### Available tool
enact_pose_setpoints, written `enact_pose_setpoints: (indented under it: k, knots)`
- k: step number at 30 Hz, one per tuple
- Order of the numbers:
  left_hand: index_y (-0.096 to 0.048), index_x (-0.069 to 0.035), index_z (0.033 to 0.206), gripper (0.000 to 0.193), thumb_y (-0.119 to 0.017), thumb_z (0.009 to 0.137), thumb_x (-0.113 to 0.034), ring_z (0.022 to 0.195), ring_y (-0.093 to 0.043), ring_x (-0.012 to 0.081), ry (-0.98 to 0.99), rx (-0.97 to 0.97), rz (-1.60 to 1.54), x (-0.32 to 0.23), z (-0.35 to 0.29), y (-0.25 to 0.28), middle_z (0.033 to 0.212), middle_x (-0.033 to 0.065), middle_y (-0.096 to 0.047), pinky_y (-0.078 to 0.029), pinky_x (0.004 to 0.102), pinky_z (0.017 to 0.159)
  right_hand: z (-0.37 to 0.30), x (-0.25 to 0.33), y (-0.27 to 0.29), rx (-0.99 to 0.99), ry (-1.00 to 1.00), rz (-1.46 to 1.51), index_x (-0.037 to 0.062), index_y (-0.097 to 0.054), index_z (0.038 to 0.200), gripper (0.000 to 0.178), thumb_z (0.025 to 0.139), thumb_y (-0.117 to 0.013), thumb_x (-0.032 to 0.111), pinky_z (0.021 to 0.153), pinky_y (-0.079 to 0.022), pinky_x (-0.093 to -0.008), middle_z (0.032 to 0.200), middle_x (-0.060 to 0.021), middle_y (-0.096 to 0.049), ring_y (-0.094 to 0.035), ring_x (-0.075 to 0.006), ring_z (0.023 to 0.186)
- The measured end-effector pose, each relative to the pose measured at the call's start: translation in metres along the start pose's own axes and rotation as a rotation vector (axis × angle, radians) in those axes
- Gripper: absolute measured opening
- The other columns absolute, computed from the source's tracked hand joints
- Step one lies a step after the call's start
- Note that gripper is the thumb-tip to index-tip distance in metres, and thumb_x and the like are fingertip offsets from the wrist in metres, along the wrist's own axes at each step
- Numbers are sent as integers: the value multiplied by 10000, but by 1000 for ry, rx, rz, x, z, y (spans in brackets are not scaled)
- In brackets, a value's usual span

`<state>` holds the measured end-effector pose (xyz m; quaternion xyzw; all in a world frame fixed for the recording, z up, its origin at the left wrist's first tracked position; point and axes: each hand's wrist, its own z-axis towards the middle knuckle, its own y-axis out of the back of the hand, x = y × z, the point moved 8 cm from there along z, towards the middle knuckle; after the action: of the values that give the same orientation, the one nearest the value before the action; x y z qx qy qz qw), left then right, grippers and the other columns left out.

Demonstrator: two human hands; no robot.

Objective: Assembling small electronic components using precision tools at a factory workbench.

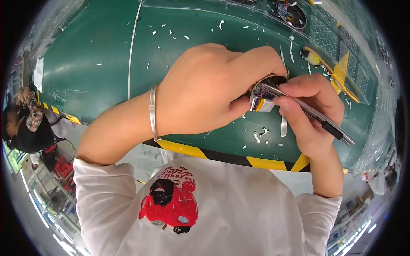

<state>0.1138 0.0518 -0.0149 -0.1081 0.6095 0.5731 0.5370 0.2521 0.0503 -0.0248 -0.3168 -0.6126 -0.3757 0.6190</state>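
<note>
My left hand [213, 83], with a silver bangle [152, 113] on its wrist, is closed around a small round electronic device [265, 91]. The device has a dark interior and a white and orange block [263, 104] on its near side. In my right hand [314, 106] is a slim metal utility knife [324, 121] with a black slider. Its front end meets the device's opening, and the exact tip is hard to make out there. A flat metal strip [284, 126], perhaps a tweezers end, lies on the mat just below the device.
White scraps [260, 135] are scattered over the green mat [102, 64]. To the right lie a brush [314, 57] with yellow bristles and a yellow-handled tool [340, 72]. A clear plastic tray [256, 15] stands at the back. Yellow-black tape [222, 158] marks the near edge. Another person [32, 123] sits far left.
</note>
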Motion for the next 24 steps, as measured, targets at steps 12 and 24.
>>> enact_pose_setpoints:
  k: [12,24]
  knots:
    - [-643,-71,1100,502,-729,617,33,550,-544,148,-72,-31,17,-5,-9,-1,704,-4,-590,-423,279,534,-5,9,-5,-12,87,-132,-24,-638,942,185,791,-671,-124,572,-421,-218,831,-73,-628,-575,-94,677]
    - [-653,-54,1068,463,-738,617,12,562,-578,140,-61,-7,33,-8,-12,-4,849,-4,-669,-449,285,572,-7,17,-9,-65,191,-218,-32,-627,860,152,744,-693,-105,512,-451,-254,728,-108,-631,-609,-178,584]
